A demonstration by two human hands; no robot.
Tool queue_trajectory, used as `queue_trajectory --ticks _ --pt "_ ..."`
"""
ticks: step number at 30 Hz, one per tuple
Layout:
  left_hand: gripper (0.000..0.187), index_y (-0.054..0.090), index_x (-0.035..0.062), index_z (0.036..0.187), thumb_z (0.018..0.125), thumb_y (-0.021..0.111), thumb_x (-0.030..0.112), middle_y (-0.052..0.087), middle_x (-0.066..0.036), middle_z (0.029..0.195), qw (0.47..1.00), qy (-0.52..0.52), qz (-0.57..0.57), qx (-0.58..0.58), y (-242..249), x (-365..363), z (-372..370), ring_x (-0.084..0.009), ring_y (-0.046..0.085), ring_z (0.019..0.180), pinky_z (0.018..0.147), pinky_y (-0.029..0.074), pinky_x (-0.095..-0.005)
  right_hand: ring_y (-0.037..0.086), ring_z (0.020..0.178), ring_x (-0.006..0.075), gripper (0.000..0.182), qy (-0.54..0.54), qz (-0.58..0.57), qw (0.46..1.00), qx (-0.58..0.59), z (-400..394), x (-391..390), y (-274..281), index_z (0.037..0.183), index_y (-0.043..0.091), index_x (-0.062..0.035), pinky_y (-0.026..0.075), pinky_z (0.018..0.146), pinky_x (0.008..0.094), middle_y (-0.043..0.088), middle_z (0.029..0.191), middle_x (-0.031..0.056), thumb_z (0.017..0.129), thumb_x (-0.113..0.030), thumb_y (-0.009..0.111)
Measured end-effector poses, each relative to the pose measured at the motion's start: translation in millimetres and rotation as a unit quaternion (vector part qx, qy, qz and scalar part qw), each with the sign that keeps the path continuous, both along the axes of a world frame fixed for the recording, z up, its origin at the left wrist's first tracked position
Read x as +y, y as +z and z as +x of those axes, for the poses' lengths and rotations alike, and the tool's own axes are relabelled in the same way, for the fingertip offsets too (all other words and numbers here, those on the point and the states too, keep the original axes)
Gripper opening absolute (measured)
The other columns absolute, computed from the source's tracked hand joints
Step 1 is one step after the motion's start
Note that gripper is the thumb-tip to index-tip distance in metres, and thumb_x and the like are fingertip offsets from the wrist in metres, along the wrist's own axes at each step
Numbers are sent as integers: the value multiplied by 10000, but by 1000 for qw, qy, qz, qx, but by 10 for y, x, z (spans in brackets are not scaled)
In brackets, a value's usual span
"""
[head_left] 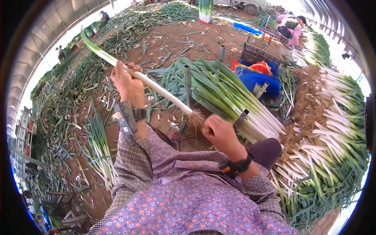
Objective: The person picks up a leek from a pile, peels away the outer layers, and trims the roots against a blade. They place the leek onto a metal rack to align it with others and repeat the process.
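Note:
My left hand [127, 80] is wrapped round the shaft of a long green onion [162, 91]. The onion slants across in front of me, its green top at the upper left and its bushy roots [195, 118] at the lower right. Close by those roots is my right hand [220, 132], its fingers curled in. What the right fingers hold, if anything, is hidden. Beyond that hand a thick stack of green onions [239, 102] lies between upright metal posts [187, 84], white ends toward me.
To the right stretches a long pile of green onions [327, 145] with roots showing. A small bunch [102, 150] lies on the soil at left. Leaf scraps [66, 105] cover the ground. A plastic crate [258, 51] and blue netting [260, 80] stand beyond the stack. Other people are farther off.

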State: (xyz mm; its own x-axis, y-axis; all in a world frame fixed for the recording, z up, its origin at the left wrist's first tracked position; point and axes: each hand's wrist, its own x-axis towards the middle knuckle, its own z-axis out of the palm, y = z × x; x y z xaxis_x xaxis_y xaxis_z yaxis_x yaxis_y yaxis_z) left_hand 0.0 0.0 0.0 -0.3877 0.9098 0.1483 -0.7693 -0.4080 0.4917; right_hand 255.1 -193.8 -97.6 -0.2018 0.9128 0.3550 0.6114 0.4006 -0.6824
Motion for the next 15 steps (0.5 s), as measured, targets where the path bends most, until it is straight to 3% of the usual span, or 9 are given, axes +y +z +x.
queue_trajectory --ticks 1,4,7,9,10,11,12,15 --pt "184 362 68 948 972 527 149 446 -69 791 1000 3 6 5 33 22 -35 -171 473 637 536 435 -322 601 817 358 208 -2 7 1000 -24 87 -33 -184 972 631 -61 478 697 435 630 920 150 839 -221 620" --pt "181 368 49 924 978 512 145 438 -67 751 1000 10 12 9 86 -86 224 -165 456 626 546 426 -303 600 818 357 222 59 -200 960 -187 585 -227 -678 910 653 -53 477 709 433 630 896 159 865 -257 579" --pt "184 395 53 872 972 517 148 440 -63 755 999 -9 6 38 -63 -101 587 -155 459 639 558 421 -305 604 860 357 278 -69 -59 994 60 743 -317 -428 872 672 -50 476 744 441 640 900 168 859 -310 576" --pt "172 402 49 885 972 511 150 447 -56 762 996 -51 0 68 -200 -204 920 -150 476 657 562 422 -305 602 967 350 337 -135 24 990 43 647 -320 -142 1068 630 -26 471 839 419 641 1026 180 844 -276 612" --pt "179 363 105 1019 960 528 140 465 -54 803 995 -83 -9 53 -333 -174 1077 -171 486 646 556 426 -343 600 1014 329 422 -143 78 986 38 582 -319 -54 1179 592 -14 467 878 392 638 1095 171 834 -253 637" --pt "162 371 96 1006 963 514 158 464 -54 804 990 -130 -14 48 -427 -244 1313 -171 487 652 561 426 -340 576 1083 343 566 -147 54 984 84 495 -324 57 1293 504 -8 453 906 396 606 1193 178 816 -268 662" --pt "153 378 88 994 966 501 176 464 -53 804 984 -173 -19 44 -511 -324 1498 -172 487 657 566 427 -337 573 1095 362 613 -159 34 979 121 429 -307 44 1326 471 -12 449 916 413 607 1187 188 810 -275 673" --pt "166 430 55 944 953 460 218 483 -60 826 963 -261 -45 50 -699 -436 2051 -176 502 740 662 451 -341 587 1035 418 507 -187 -12 968 167 452 -245 -37 1304 478 -24 465 881 438 597 1161 238 873 -250 619"
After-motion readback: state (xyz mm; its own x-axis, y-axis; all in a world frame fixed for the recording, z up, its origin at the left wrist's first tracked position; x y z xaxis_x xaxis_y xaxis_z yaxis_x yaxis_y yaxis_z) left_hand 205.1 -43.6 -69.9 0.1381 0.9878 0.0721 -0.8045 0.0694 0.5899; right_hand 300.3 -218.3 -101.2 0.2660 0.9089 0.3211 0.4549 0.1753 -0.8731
